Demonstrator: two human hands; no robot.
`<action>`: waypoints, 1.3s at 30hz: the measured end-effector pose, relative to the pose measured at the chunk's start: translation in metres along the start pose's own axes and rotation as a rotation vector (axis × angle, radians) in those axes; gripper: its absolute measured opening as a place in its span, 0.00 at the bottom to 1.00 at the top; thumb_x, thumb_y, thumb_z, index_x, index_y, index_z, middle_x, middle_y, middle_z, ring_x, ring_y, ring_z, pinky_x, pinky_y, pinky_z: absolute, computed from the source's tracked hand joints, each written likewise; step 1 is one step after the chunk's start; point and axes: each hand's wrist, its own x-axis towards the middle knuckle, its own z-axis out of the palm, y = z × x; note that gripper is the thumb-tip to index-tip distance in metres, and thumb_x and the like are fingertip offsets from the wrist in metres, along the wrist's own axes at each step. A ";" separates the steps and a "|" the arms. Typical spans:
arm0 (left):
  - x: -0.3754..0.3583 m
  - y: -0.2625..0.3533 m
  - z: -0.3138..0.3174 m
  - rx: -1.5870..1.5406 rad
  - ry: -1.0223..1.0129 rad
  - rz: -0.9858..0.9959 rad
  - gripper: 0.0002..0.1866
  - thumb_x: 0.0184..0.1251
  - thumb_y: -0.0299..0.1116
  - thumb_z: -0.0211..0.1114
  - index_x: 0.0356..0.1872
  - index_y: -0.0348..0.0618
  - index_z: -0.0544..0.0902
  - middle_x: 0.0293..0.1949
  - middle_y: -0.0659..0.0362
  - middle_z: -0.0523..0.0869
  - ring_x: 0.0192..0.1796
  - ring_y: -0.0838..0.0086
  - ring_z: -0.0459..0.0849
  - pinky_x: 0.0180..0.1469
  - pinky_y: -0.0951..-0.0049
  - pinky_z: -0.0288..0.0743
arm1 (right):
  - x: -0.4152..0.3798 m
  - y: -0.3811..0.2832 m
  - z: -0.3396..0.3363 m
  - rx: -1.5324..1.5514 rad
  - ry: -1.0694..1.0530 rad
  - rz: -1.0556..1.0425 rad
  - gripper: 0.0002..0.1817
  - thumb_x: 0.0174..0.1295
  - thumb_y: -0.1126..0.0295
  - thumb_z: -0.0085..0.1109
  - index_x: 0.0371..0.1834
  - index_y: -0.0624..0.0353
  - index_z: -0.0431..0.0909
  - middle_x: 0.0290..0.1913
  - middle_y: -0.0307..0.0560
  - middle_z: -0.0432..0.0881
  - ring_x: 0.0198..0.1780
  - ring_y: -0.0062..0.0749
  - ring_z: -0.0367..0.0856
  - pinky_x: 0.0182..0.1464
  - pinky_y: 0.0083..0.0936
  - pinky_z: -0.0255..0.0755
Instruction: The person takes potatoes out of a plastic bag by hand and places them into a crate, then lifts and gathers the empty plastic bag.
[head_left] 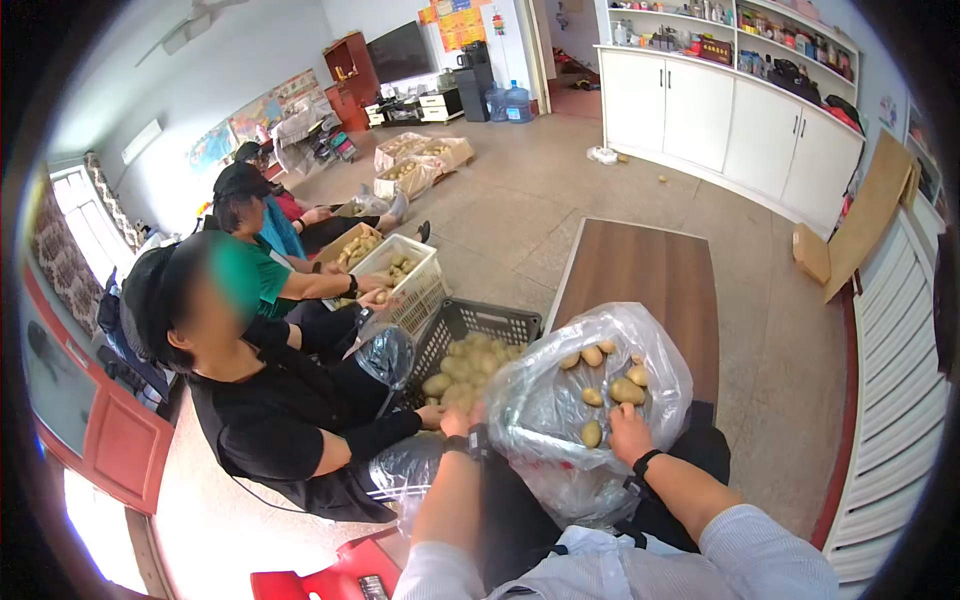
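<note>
A container lined with clear plastic stands before me, with several potatoes inside. My right hand reaches over its near right edge, fingertips close to a potato; whether it grips one is unclear. My left hand is blurred at the near edge of a dark perforated crate full of potatoes, left of the plastic. What its fingers hold cannot be made out. A co-worker's hand is beside it at the same crate.
A brown table stands behind the plastic-lined container. Co-workers sit along the left, near a white crate of potatoes. Farther back are lined boxes. A red stool is at lower left, white cabinets at the back right.
</note>
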 end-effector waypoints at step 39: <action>-0.018 0.121 -0.043 -1.099 -1.002 -0.665 0.26 0.70 0.51 0.55 0.58 0.41 0.68 0.51 0.52 0.78 0.44 0.55 0.84 0.42 0.62 0.79 | 0.050 -0.083 -0.004 0.768 -0.271 0.090 0.28 0.66 0.53 0.52 0.58 0.68 0.70 0.45 0.59 0.82 0.46 0.42 0.81 0.47 0.33 0.73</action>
